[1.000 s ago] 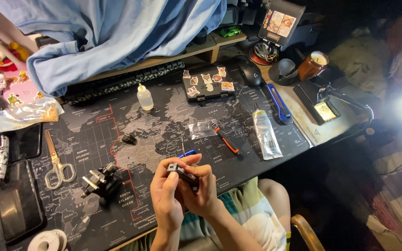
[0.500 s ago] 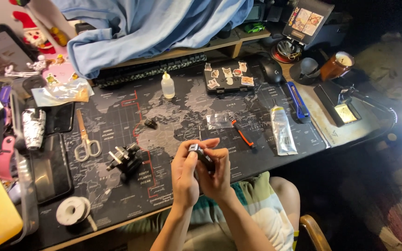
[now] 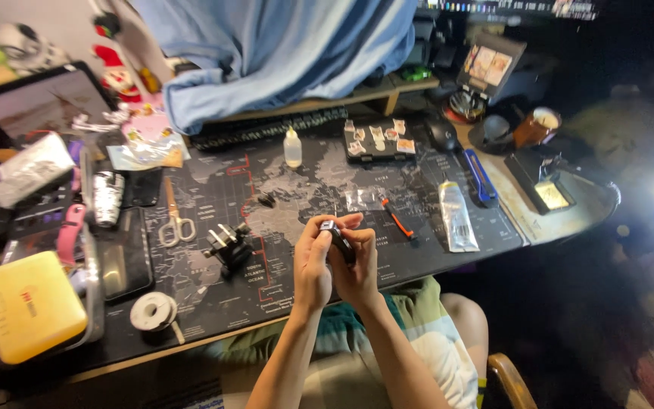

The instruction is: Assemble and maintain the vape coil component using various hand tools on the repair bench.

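Observation:
Both of my hands are raised together over the near edge of the desk mat (image 3: pixel 281 189). My left hand (image 3: pixel 312 265) and my right hand (image 3: pixel 359 265) pinch a small black gadget with a pale end (image 3: pixel 334 233) between their fingertips. A thin wire sticks up from its top. The black plug adapter (image 3: pixel 228 246) lies on the mat to the left of my hands, and an orange-handled tool (image 3: pixel 397 218) lies to their right.
Scissors (image 3: pixel 174 221), a small white bottle (image 3: pixel 292 147), a black tray of small parts (image 3: pixel 376 140), a clear plastic bag (image 3: pixel 363 199), a white tube (image 3: pixel 457 216) and a blue cutter (image 3: pixel 480 176) lie on the mat. A solder spool (image 3: pixel 151 310) and yellow box (image 3: pixel 30 304) sit left.
The view has swung further left, so everything on the desk sits further right in the picture. My hands stay together on the small gadget, which has turned slightly between my fingers.

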